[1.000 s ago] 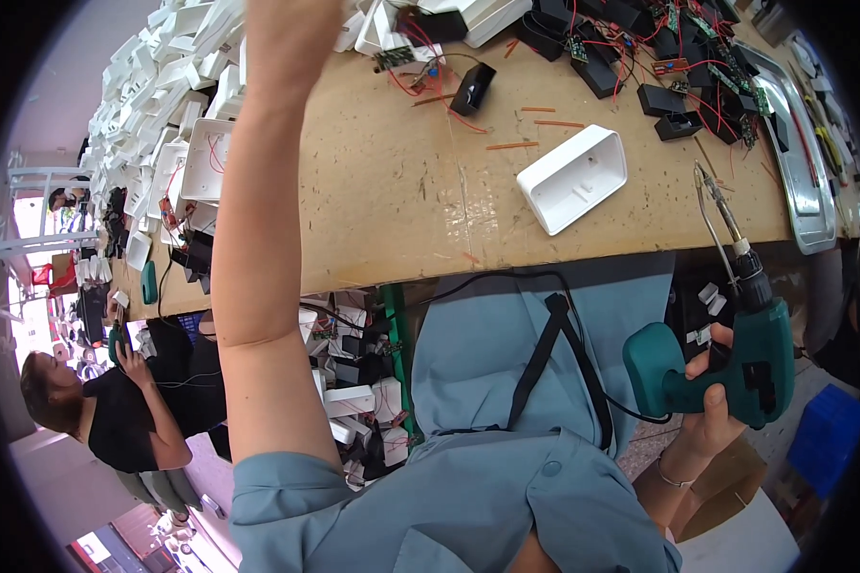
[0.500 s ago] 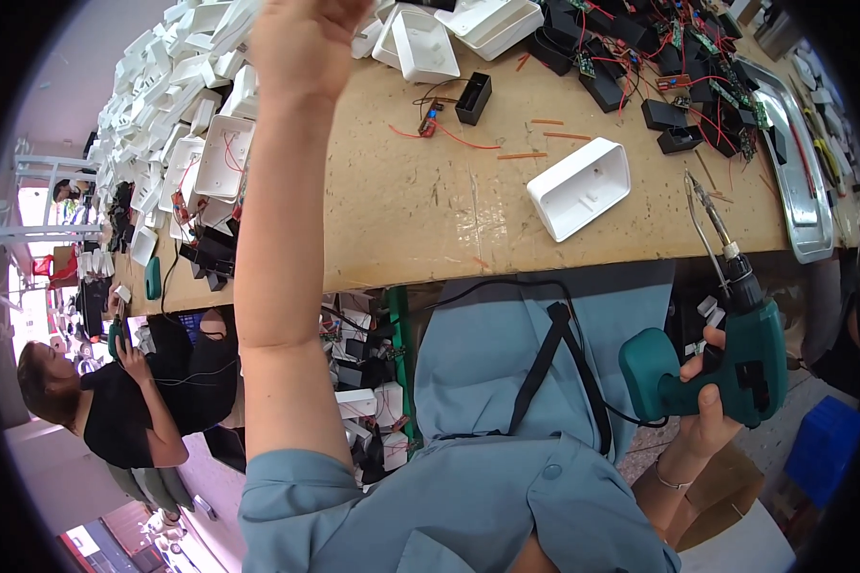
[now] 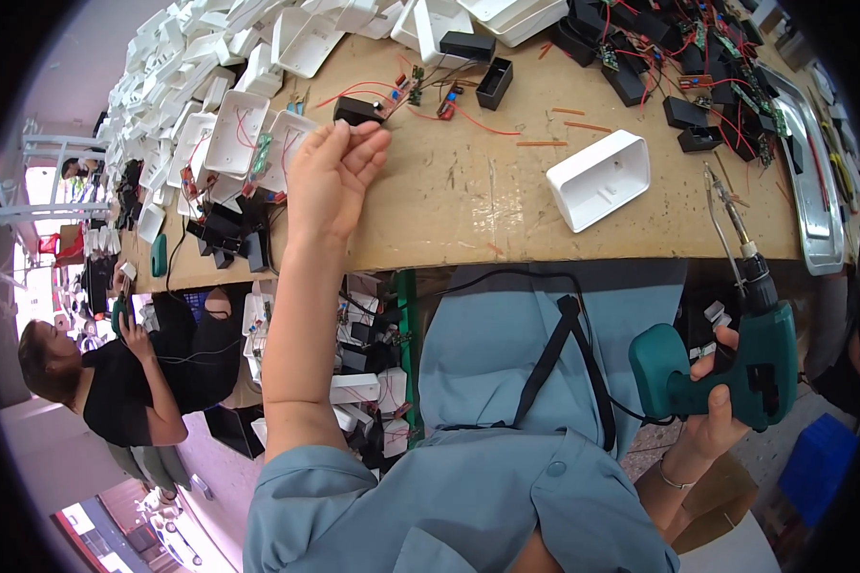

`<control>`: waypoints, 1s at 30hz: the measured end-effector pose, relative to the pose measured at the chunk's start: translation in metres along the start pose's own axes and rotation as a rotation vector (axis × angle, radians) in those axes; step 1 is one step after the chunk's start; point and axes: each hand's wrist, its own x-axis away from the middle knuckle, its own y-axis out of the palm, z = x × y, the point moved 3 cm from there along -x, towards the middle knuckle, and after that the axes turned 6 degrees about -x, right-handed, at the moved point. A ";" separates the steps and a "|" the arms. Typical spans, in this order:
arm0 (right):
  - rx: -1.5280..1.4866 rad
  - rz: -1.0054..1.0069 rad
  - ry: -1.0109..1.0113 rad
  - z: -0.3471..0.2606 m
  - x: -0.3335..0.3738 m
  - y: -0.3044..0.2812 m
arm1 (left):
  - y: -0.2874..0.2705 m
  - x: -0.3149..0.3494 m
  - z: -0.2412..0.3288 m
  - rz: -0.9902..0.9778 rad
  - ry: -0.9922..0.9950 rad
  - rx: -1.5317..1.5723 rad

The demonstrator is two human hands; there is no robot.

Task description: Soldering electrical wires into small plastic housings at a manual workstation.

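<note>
While gripping a green soldering gun (image 3: pixel 779 358) in the right hand (image 3: pixel 719 430), pinches a wired black box (image 3: pixel 354 110) in the left hand (image 3: pixel 333 179) over the brown table (image 3: pixel 430 210).

open tabletop (image 3: pixel 430 210), white box (image 3: pixel 592 186) blocking right

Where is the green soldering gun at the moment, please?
In the head view, the green soldering gun is at the right, in the right hand, lower and further left than the metal tray.
</note>
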 end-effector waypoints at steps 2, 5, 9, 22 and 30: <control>-0.007 -0.022 0.002 0.002 -0.001 -0.001 | -0.014 0.003 -0.002 -0.017 -0.028 -0.039; -0.008 -0.050 0.001 0.003 -0.001 -0.002 | -0.021 0.020 0.004 -0.045 -0.099 -0.371; -0.019 -0.065 0.000 0.005 -0.001 -0.003 | -0.031 0.031 0.017 0.049 0.205 -0.719; 0.004 -0.031 0.014 0.001 0.000 0.007 | 0.055 -0.028 0.023 -0.140 0.794 -1.483; 0.048 -0.013 0.030 0.003 -0.002 0.002 | 0.025 -0.032 0.050 -0.068 0.482 -1.313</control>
